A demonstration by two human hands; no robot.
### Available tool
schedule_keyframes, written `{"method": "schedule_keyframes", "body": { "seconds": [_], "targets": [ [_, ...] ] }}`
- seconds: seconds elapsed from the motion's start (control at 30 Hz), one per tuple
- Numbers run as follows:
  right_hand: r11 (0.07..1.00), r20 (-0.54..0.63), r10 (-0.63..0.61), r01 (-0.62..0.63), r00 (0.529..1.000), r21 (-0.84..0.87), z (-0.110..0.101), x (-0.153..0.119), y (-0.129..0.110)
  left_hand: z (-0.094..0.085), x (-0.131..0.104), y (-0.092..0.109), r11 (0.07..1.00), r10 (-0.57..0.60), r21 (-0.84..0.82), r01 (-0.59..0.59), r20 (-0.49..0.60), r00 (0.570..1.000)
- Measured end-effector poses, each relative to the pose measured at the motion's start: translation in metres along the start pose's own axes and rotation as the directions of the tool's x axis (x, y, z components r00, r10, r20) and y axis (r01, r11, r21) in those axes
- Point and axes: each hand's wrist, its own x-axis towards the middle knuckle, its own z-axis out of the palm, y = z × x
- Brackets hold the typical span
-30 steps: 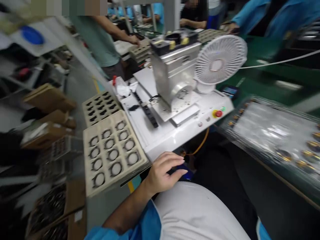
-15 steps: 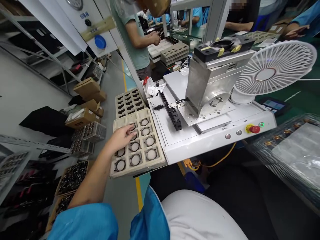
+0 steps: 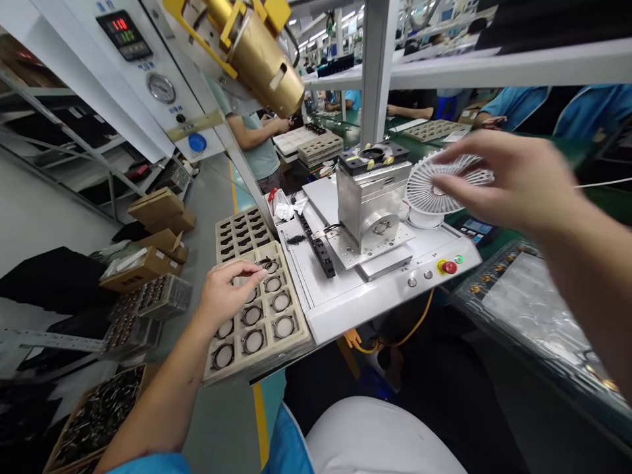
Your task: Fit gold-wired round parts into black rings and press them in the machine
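Note:
My left hand (image 3: 231,289) hovers over the moulded tray (image 3: 291,347), thumb and forefinger pinched together. A thin dark round watch case (image 3: 269,264) shows at the fingertips, seemingly tilted above its pocket; the fingers partly cover it. Several more round watch cases (image 3: 253,341) lie in the tray's pockets. Raised at the right, my right hand (image 3: 503,174) is somewhat blurred, its thumb and fingers apart with nothing visible between them. It is in front of a white fan (image 3: 424,187). The metal fixture block (image 3: 368,207) stands on the machine bed between my hands.
A second tray (image 3: 241,234) with dark cutouts lies behind the first. A black slotted strip (image 3: 318,247) rests on the white machine bed (image 3: 316,309). A gold cylinder (image 3: 269,66) hangs overhead. The red stop button (image 3: 448,267) is on the front edge. Stacked clear trays (image 3: 533,303) stand right.
My left hand has risen slightly from the tray, its fingers now pinched at a watch case. My right hand has come into view at the right. The camera view has tilted up.

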Motion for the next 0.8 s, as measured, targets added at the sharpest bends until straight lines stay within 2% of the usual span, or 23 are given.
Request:
{"method": "schedule_keyframes", "body": {
  "seconds": [0.03,0.1,0.2,0.27,0.3,0.33,0.4,0.5,0.57,0.67,0.73,0.8],
  "targets": [
    [0.991,0.09,-0.122,0.126,0.989,-0.049,0.005,0.017,-0.006,-0.002,0.001,0.009,0.998,0.062,-0.008,-0.062,0.004,0.998],
    [0.928,0.278,-0.313,0.355,0.908,-0.113,0.02,0.055,-0.014,-0.007,0.004,0.024,0.986,0.167,-0.013,-0.167,0.003,0.986],
    [0.895,0.455,-0.368,0.442,0.811,-0.063,0.042,0.107,-0.008,-0.014,0.013,0.038,0.963,0.268,-0.012,-0.269,-0.033,0.963],
    [0.881,0.502,-0.423,0.473,0.754,0.032,0.048,0.129,0.002,-0.014,0.026,0.047,0.948,0.315,-0.031,-0.318,-0.065,0.947],
    [0.873,0.495,-0.452,0.481,0.742,0.077,0.049,0.133,0.006,-0.012,0.036,0.053,0.937,0.339,-0.05,-0.344,-0.09,0.936],
    [0.875,0.472,-0.464,0.47,0.75,0.113,0.049,0.134,0.009,-0.008,0.047,0.06,0.925,0.363,-0.072,-0.373,-0.115,0.924],
    [0.896,0.386,-0.442,0.411,0.81,0.165,0.046,0.127,0.011,0.006,0.076,0.078,0.899,0.404,-0.11,-0.424,-0.163,0.9],
    [0.916,0.184,-0.375,0.333,0.909,0.223,0.039,0.099,0.009,0.037,0.13,0.113,0.872,0.44,-0.147,-0.466,-0.182,0.88],
    [0.917,0.062,-0.337,0.312,0.939,0.249,0.031,0.075,0.009,0.059,0.165,0.136,0.856,0.472,-0.157,-0.493,-0.154,0.868],
    [0.916,-0.039,-0.28,0.28,0.959,0.286,0.015,0.036,0.02,0.082,0.199,0.16,0.865,0.496,-0.089,-0.493,0.001,0.869],
    [0.92,-0.066,-0.216,0.225,0.974,0.32,0.0,0.006,0.035,0.086,0.206,0.166,0.877,0.479,-0.044,-0.478,0.131,0.868],
    [0.929,-0.045,-0.101,0.11,0.994,0.354,-0.013,-0.027,0.057,0.084,0.202,0.166,0.87,0.483,-0.02,-0.492,0.224,0.846]
  ]
}}
